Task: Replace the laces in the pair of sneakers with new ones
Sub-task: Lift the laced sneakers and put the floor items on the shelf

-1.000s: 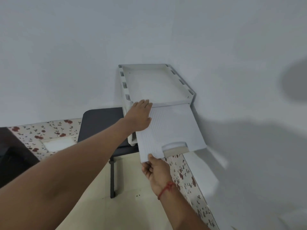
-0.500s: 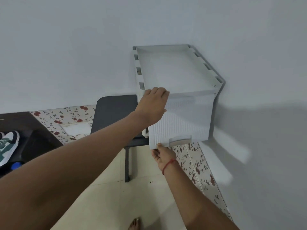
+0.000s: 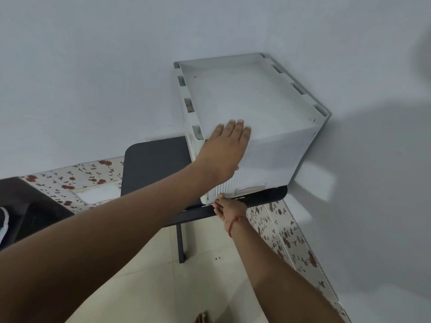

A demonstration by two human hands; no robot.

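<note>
Pressing flat with straight fingers, the left hand lies on the white storage box, while the right hand pinches its lower front edge. The box sits on a dark table in a corner. A sneaker shows only partly at the left edge.

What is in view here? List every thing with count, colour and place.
storage box: one, white plastic, on the stool in the wall corner
stool: one, dark grey, under the box
floral tile band: white with red flowers, along the wall base
sneaker: one partly seen, white edge, far left
floor: cream tiles
red thread: one, on the right wrist
bare toes: bottom edge
left hand: flat on the box's front top edge
right hand: fingers at the box's lower front edge
</note>
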